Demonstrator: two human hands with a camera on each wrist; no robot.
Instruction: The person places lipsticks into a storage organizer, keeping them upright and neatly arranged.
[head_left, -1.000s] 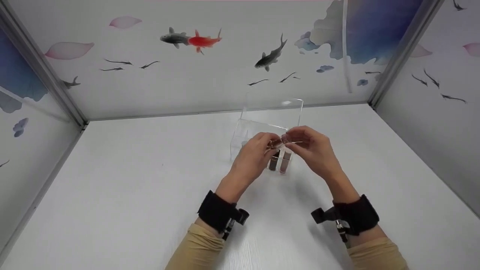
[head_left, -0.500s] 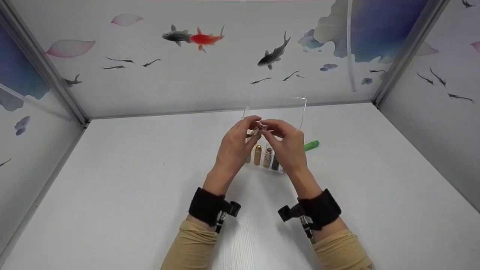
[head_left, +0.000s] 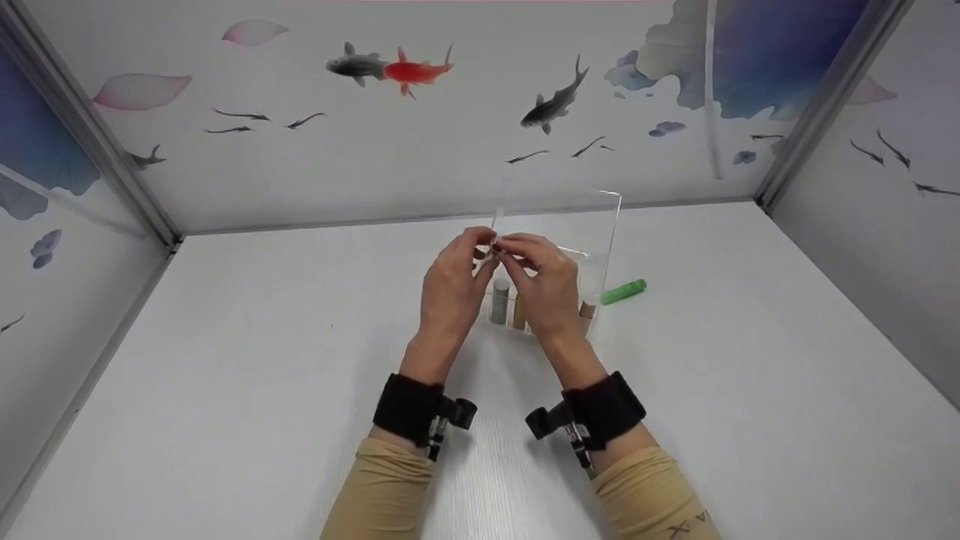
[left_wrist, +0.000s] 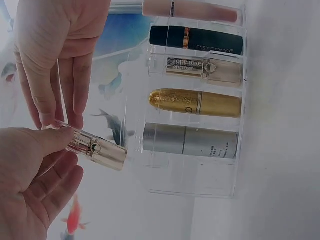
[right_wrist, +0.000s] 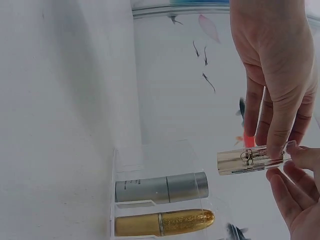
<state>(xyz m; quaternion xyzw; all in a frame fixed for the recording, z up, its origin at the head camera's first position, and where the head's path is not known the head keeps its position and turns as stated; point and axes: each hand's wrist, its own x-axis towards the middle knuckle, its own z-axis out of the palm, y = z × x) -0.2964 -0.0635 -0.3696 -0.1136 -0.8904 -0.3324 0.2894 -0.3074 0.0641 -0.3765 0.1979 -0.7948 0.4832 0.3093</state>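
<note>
Between both hands is a clear-and-pale-gold lipstick tube (left_wrist: 106,154), held upright with its pale base down. My left hand (head_left: 452,291) grips its middle between thumb and fingers. My right hand (head_left: 550,294) pinches the clear top end, as the right wrist view shows; the lipstick (right_wrist: 235,161) is mostly hidden in the head view. Just below and behind the hands stands a clear acrylic holder (head_left: 611,232). In it stand a silver tube (left_wrist: 190,141), a gold tube (left_wrist: 215,104), a similar clear-and-pale-gold lipstick (left_wrist: 227,71), a dark green tube (left_wrist: 215,41) and a pink tube (left_wrist: 205,11).
A green tube (head_left: 624,292) lies on the white table (head_left: 262,375) to the right of the holder. White panels (head_left: 337,165) printed with fish and petals enclose the table at the back and sides.
Both hands have moved left with the lipstick, from the holder's right part to its left side. The green tube and the holder's right side have come into sight.
</note>
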